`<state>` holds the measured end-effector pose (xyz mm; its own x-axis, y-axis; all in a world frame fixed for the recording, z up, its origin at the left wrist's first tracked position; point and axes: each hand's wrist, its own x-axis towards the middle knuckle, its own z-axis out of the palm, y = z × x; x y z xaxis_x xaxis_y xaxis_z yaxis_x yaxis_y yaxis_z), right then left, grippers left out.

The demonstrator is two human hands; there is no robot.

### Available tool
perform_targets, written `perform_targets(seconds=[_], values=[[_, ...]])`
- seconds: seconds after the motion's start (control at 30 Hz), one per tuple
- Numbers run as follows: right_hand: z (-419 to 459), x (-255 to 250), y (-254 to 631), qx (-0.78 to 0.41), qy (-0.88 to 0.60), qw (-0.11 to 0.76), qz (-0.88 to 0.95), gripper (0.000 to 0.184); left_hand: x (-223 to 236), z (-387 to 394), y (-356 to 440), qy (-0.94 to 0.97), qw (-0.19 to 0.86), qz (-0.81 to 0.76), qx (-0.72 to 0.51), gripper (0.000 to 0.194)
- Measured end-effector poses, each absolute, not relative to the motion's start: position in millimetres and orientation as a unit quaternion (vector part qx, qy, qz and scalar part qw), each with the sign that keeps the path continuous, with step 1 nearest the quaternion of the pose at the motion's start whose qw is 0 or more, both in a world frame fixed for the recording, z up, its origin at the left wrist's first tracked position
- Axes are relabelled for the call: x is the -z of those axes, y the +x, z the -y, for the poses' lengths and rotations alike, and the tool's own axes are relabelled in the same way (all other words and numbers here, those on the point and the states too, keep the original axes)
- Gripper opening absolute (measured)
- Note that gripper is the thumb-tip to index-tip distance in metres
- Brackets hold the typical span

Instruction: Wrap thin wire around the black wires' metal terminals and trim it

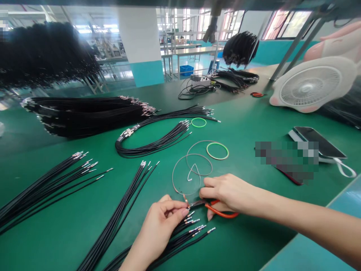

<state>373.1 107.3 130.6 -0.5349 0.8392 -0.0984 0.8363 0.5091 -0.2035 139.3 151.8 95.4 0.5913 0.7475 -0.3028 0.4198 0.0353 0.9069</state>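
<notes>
Orange-handled scissors (224, 215), partly hidden, are gripped in the right hand (222, 192); the left hand (166, 216) pinches a small coppery piece (185, 200), mostly covered by its fingertips.

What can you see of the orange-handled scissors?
The scissors have orange-red loop handles, plastic-looking, and slim, dark metallic blades. The right hand holds them by the handles, its fingers partly hiding them. They lie nearly level in the picture, above the green tabletop, tips pointing towards the fingertips of the left hand, beside a small copper-coloured strip. Whether the tips touch it is unclear.
</notes>
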Motion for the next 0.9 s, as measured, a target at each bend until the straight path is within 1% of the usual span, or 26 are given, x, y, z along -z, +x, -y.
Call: perform_targets(seconds=[0.3, 0.57, 0.67, 0.77, 0.9], values=[[-112, -128, 370, -0.084, -0.459, 0.002, 0.884, 0.036, -97, -150, 141, 0.674, 0.58, -0.435, -0.138, 0.023], [-116, -125, 373, -0.053, -0.423, 0.007, 0.905, 0.03, -98, -152, 140, 0.674, 0.584, -0.433, -0.136, 0.023], [-117, -126, 373, -0.048, -0.415, 0.001, 0.908, 0.026, -97, -151, 141, 0.676, 0.583, -0.432, -0.132, 0.022], [-113, -129, 371, -0.072, -0.446, -0.004, 0.892, 0.021, -98, -150, 140, 0.673, 0.588, -0.426, -0.141, 0.02], [-97, -132, 368, -0.094, -0.512, -0.002, 0.854, 0.005, -99, -149, 135, 0.66, 0.606, -0.416, -0.156, 0.02]])
